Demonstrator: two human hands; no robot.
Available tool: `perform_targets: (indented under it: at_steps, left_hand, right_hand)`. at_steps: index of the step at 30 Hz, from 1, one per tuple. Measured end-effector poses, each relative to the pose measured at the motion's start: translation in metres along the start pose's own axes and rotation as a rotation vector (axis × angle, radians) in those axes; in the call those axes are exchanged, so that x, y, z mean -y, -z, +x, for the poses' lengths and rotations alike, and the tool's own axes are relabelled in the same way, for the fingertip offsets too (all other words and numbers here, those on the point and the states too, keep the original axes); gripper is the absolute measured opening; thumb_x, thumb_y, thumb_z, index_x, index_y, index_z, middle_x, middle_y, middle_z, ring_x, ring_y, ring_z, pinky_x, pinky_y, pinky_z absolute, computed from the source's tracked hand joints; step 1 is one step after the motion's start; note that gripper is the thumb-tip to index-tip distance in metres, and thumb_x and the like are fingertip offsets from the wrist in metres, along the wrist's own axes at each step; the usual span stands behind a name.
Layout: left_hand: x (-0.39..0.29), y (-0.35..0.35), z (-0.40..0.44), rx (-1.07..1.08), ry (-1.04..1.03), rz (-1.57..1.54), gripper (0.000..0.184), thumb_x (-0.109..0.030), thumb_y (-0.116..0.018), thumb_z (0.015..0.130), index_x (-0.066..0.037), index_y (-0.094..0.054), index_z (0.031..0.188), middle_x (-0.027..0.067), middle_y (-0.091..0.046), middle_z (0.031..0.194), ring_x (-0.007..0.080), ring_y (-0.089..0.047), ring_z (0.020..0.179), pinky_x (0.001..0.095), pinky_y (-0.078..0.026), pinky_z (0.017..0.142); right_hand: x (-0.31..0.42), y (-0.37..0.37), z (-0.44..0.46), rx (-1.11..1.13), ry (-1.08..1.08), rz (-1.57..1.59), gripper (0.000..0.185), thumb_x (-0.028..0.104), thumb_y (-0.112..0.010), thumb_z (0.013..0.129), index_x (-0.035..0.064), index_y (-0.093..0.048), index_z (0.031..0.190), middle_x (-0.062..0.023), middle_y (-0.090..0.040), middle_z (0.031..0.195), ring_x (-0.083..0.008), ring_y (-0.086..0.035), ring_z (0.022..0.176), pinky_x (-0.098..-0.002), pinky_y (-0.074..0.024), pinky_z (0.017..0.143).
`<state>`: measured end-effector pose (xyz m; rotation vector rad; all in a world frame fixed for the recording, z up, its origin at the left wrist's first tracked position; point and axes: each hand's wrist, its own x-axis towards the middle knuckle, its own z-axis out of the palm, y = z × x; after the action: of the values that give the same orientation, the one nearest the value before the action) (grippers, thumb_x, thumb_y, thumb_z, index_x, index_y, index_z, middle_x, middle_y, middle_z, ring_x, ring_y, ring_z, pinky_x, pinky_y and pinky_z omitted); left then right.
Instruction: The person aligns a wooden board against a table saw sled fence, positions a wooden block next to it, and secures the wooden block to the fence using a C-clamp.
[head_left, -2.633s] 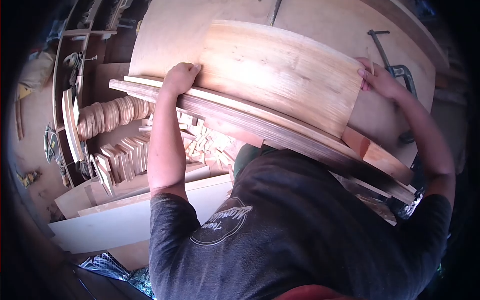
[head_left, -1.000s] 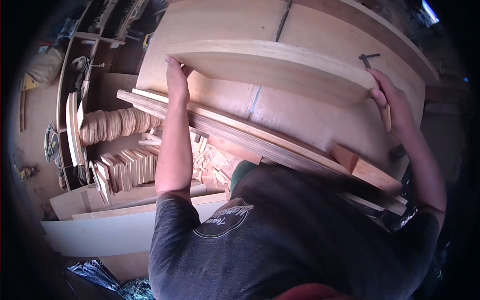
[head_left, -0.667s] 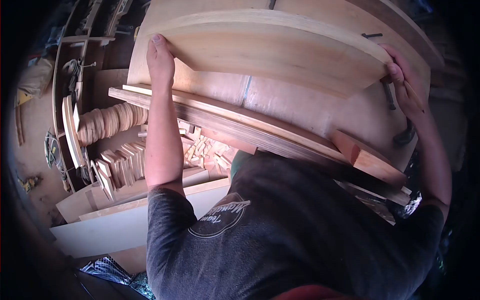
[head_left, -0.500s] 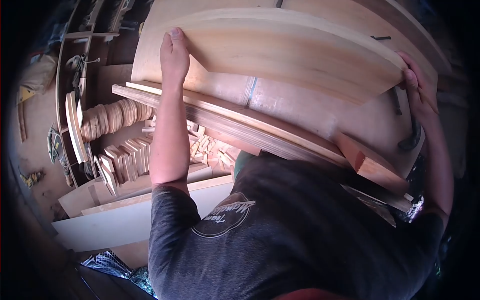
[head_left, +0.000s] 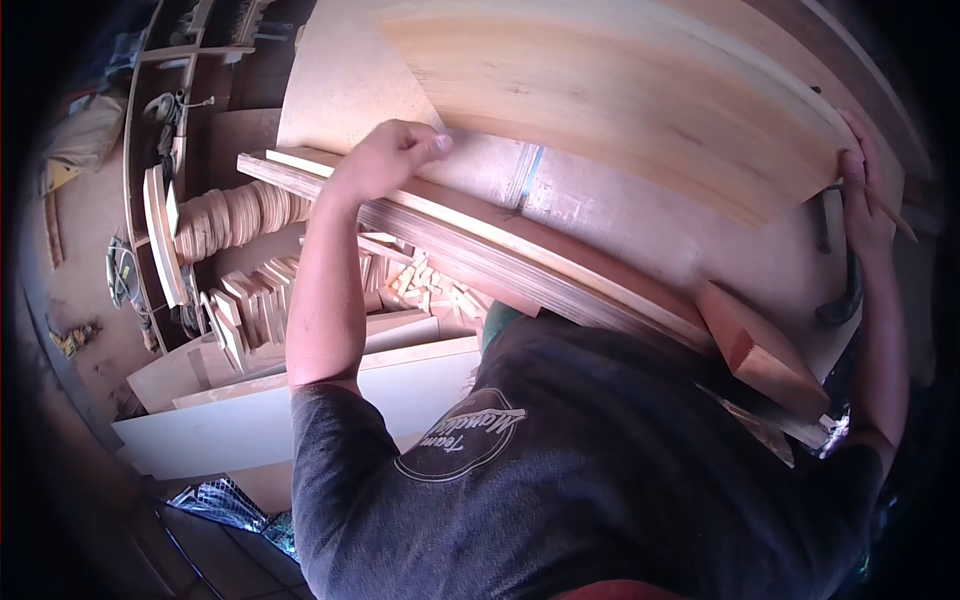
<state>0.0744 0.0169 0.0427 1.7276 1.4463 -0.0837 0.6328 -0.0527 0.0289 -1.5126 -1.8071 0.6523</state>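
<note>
A broad, pale wooden panel (head_left: 620, 110) with a curved edge spans the upper part of the head view. My right hand (head_left: 868, 195) grips its right end, and a thin pencil-like stick (head_left: 903, 222) pokes out from that hand. Just below the panel's lower left corner is my left hand (head_left: 385, 160), loosely curled, thumb apart from the fingers, holding nothing that I can see. Some of its fingers are hidden. Beneath the panel lies a wide wooden sheet (head_left: 335, 80). Long wooden strips (head_left: 500, 225) run along its near edge, passing under my left wrist.
A reddish-brown wooden block (head_left: 765, 350) sits at the strips' right end, near a dark clamp (head_left: 845, 300). To the left are a row of curved wooden pieces (head_left: 240, 225), small offcuts (head_left: 430, 285), a long white board (head_left: 300, 405) and an open-framed shelf (head_left: 135, 200).
My left hand has let go of the panel's left end and come down toward the strips. The panel has tilted flatter, and my right hand still holds its right end.
</note>
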Motion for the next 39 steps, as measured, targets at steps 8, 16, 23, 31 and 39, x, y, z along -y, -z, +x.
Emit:
perform_targets:
  at_steps: [8,16,23,31,39]
  left_hand:
    - [-0.003,0.009,0.024,0.51,0.311,0.338,0.057,-0.059,-0.049,0.093,-0.011,-0.071,0.113,0.0118,-0.065,0.123,0.027,-0.057,0.116,0.0362,-0.037,0.105]
    - [0.028,0.11,0.008,-0.073,0.505,0.671,0.052,-0.047,-0.05,0.096,-0.003,-0.067,0.115,0.0145,-0.068,0.115,0.0295,-0.061,0.113,0.0374,-0.043,0.099]
    - [-0.001,-0.006,0.03,0.591,0.154,0.329,0.041,-0.041,-0.053,0.099,-0.006,-0.069,0.115,0.0131,-0.069,0.113,0.0204,-0.063,0.107,0.0325,-0.042,0.1]
    - [0.089,0.127,0.015,-0.207,0.572,0.852,0.046,-0.041,-0.055,0.092,-0.008,-0.064,0.123,0.0085,-0.068,0.117,0.027,-0.06,0.116,0.0425,-0.042,0.103]
    - [0.03,0.024,0.038,0.49,0.305,-0.308,0.035,-0.031,-0.052,0.099,-0.003,-0.063,0.118,0.0109,-0.069,0.108,0.015,-0.065,0.096,0.0274,-0.049,0.09]
  right_hand:
    - [-0.009,0.003,-0.003,0.035,-0.008,-0.027,0.047,0.034,-0.037,0.105,0.0046,-0.043,0.142,-0.0129,-0.049,0.14,-0.0237,-0.041,0.134,-0.0355,-0.0304,0.111]
    - [0.007,-0.003,-0.005,0.043,-0.025,0.04,0.045,0.032,-0.039,0.105,0.0029,-0.046,0.139,-0.0138,-0.052,0.136,-0.0245,-0.046,0.129,-0.0348,-0.0328,0.109]
    - [0.001,0.0,-0.003,0.047,0.034,0.025,0.048,0.036,-0.039,0.105,0.0045,-0.044,0.14,-0.0109,-0.052,0.135,-0.0211,-0.046,0.128,-0.0333,-0.0344,0.108]
    - [0.008,-0.003,-0.003,0.022,0.028,0.029,0.05,0.039,-0.04,0.104,0.0041,-0.045,0.139,-0.0106,-0.053,0.135,-0.0208,-0.047,0.128,-0.0333,-0.0347,0.108]
    - [0.009,-0.002,-0.004,0.036,0.023,0.029,0.051,0.04,-0.041,0.104,0.0039,-0.044,0.14,-0.0103,-0.053,0.134,-0.0204,-0.047,0.128,-0.0334,-0.0348,0.108]
